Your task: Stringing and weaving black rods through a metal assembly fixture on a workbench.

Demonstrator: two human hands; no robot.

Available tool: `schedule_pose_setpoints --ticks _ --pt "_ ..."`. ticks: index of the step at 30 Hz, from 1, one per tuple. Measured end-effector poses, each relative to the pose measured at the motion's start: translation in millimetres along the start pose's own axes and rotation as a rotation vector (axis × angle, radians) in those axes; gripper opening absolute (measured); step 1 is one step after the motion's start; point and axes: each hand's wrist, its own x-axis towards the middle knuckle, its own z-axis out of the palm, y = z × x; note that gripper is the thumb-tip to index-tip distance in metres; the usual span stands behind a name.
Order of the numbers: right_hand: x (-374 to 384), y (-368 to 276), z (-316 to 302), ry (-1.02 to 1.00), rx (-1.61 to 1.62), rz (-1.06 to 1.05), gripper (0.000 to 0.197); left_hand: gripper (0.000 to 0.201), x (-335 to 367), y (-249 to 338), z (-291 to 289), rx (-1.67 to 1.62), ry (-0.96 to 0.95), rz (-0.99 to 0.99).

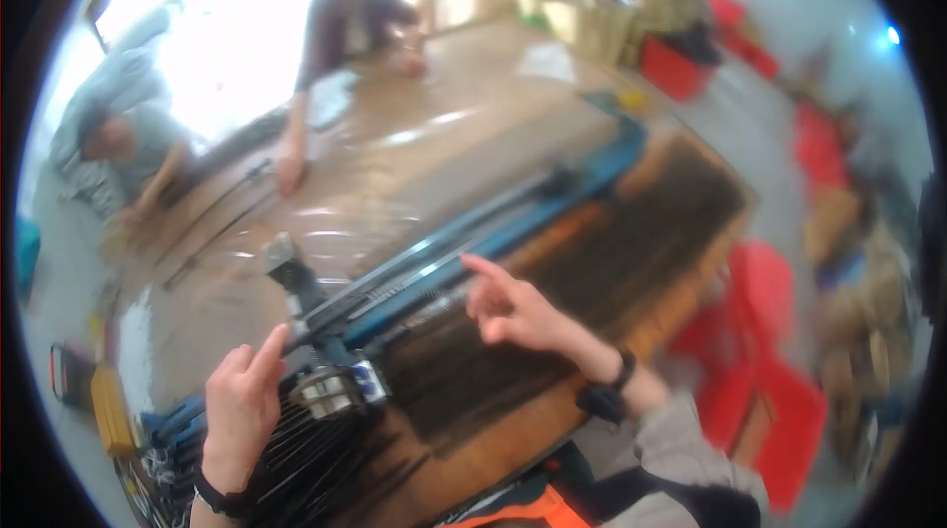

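Note:
A long blue bench device with bright metal rails (424, 277) lies slantwise across the table. By its near-left end is my left hand (242, 405), its fingers drawn together and the index finger reaching to the end of a dark bar; blur hides what sits between them. My right hand (518, 313) hovers at the middle of the device, index finger stretched out and the others loosely bent, with nothing visible in it. Whether that fingertip touches the rail I cannot tell. A metal block-like part (327, 393) sits at the device's left end, below the rails.
Several thin dark rods (296, 459) lie bunched at the near left. A dark mat (552, 301) covers the table's near side. Two people stand across the table, one person's hand (291, 173) resting on it. Red chairs (760, 331) and boxes (838, 222) stand at right.

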Motion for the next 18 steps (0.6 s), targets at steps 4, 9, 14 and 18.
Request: schedule_pose_setpoints --ticks 4,9,14,18 --pt "3 13 25 0.026 -0.243 -0.136 0.044 0.044 -25 -3 -6 0.026 -0.043 -0.007" --pt "28 4 53 0.273 -0.581 -0.549 0.025 0.042 -47 2 -14 -0.008 -0.112 -0.025" --pt "25 -14 78 0.161 -0.221 -0.098 0.016 0.042 -52 0 -13 -0.043 -0.030 -0.072" --pt "14 -7 66 -0.102 -0.320 -0.044 0.021 0.042 -69 -9 -15 0.013 -0.072 -0.077"
